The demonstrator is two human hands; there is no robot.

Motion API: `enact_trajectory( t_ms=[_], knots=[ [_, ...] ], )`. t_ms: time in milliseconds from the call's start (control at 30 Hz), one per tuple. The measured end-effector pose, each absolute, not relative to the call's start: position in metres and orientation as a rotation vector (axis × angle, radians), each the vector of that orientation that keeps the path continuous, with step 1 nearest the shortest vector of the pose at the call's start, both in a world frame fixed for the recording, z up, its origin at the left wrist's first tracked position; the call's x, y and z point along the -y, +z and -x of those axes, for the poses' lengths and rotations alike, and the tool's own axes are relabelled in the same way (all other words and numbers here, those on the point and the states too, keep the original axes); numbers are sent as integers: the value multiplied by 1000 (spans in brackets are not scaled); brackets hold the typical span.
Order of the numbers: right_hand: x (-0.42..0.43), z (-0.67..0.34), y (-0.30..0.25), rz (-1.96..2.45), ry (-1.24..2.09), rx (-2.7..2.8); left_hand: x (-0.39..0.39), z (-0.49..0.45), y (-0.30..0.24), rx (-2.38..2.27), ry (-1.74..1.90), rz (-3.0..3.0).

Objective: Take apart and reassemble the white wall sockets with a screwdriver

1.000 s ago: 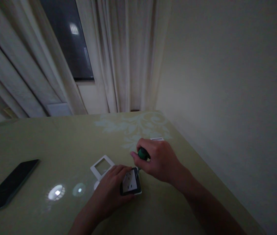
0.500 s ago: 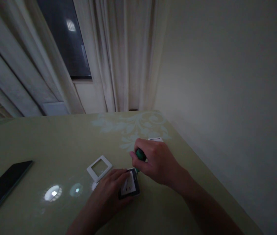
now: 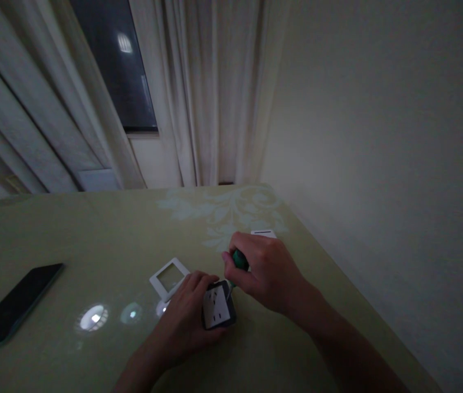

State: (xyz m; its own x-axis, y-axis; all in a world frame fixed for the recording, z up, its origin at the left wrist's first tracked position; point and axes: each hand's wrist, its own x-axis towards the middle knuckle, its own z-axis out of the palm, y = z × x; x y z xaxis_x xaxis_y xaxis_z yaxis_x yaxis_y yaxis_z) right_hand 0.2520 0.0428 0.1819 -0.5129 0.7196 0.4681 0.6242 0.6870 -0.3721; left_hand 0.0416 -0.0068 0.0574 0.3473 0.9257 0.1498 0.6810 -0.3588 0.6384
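A wall socket (image 3: 218,310) with a white slotted face and a dark border rests on the table, tilted a little. My left hand (image 3: 188,311) is closed around its left side, fingers along the top edge and thumb along the bottom. In my right hand (image 3: 262,270) is a screwdriver with a green handle (image 3: 240,260), its shaft slanting down to the socket's right border. The tip's exact contact is too small to make out. Just beyond my left hand lies a white square frame (image 3: 169,279), partly covered by the fingers.
Behind my right hand a white piece with a dark slot (image 3: 263,233) shows in part. A dark flat slab (image 3: 12,308), perhaps a tablet or phone, lies at the left. A wall (image 3: 378,164) borders the table's right edge; curtains (image 3: 198,98) hang behind it.
My left fingers have drawn back from the socket's face to its edge, uncovering more slots. The screwdriver stays at the right border. The whole view has shifted slightly.
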Motion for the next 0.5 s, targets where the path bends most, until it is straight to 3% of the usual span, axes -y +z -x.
enact_trajectory(
  t_ms=[500],
  knots=[
    [-36, -257, 187, 894, -111, 2203, 8, -36, 55, -1321, 847, -2127]
  ],
)
